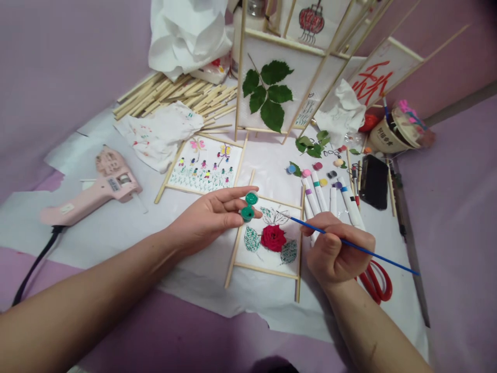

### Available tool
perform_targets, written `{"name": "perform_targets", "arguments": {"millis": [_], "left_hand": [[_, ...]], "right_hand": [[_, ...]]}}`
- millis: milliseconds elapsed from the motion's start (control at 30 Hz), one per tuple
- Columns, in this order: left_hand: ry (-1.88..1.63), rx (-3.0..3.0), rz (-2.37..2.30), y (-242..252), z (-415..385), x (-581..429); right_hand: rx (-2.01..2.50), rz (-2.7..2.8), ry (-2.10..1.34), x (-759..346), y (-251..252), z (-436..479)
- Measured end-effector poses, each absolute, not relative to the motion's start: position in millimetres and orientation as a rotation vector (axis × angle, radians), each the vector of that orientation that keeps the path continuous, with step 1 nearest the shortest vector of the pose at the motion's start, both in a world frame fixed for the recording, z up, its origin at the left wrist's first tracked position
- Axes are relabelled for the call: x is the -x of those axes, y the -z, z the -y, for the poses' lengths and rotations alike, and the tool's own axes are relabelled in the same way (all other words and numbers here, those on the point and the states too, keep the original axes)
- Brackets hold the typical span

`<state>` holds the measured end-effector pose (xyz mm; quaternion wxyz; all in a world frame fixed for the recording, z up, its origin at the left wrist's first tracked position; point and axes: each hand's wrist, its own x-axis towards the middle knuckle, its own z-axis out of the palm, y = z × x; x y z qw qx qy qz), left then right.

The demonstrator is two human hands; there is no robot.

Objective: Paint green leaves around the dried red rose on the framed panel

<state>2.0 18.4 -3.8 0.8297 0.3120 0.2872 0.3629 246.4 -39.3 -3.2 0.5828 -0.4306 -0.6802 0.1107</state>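
Between the thumb and fingers of my left hand (207,215) is a small paint pot (247,213) of green paint, its lid flipped open. My right hand (339,248) grips a thin blue paintbrush (357,247), its tip over the upper part of a stick-framed picture (267,261). A red rose (274,238) sits in the middle of that picture, with drawn leaves around it. The lower leaves (288,252) carry green marks. Of the two upper leaves, the left one (267,214) is partly green and the right one shows mostly black outlines.
A pink glue gun (112,181) lies at left. Behind are a second framed picture (205,166), wooden sticks (155,96) and a standing lantern frame (279,39). Markers (319,190), paint pots (323,182), a phone (374,181), red-handled scissors (378,282) and a paper cup (390,135) lie right.
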Motion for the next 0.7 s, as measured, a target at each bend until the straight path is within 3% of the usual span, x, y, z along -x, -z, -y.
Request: {"name": "perform_targets", "arguments": {"millis": [233, 433, 567, 700], "left_hand": [[-0.768, -0.689, -0.613, 5, -16, -2], [-0.769, -0.705, -0.619, 4, -14, -3], [-0.757, -0.719, -0.645, 2, -13, -3], [-0.728, -0.781, -0.649, 1, -14, -2]], "right_hand": [[0.97, 1.331, -0.213, -240, -5, 35], [0.911, 1.34, -0.203, -236, -54, 36], [0.782, 1.353, -0.072, -223, -79, 29], [0.628, 1.376, 0.093, -214, -71, 21]]}}
